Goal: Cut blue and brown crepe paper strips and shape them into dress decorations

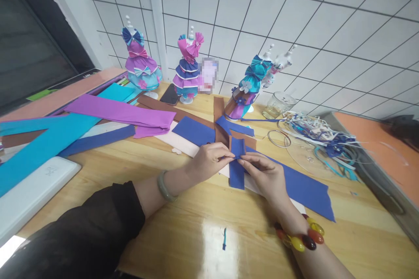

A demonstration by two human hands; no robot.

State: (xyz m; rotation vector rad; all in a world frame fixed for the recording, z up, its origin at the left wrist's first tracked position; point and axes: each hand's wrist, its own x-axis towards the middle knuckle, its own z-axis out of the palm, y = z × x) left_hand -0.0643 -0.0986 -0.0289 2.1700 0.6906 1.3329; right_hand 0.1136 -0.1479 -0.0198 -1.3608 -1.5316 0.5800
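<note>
A short dark blue strip [237, 174], which looks like fabric or crepe paper, hangs between my hands at the middle of the table. My left hand [212, 161] pinches its left edge between thumb and fingertips. From the other side, my right hand [265, 174] pinches it too, so the fingertips of both hands almost meet at a fold. Under and around them lie a long blue strip [307, 187], another blue piece [193, 130], brown strips [218, 107] and a pale pink strip [176, 143].
Several small mannequins wear layered dresses, including a pink and blue one [142, 63] and a teal one [257, 74]. Purple [121, 111] and turquoise strips [46, 148] pile at left beside a white case [39, 192]. A glass jar [278, 105] and tangled scraps [310, 130] sit right.
</note>
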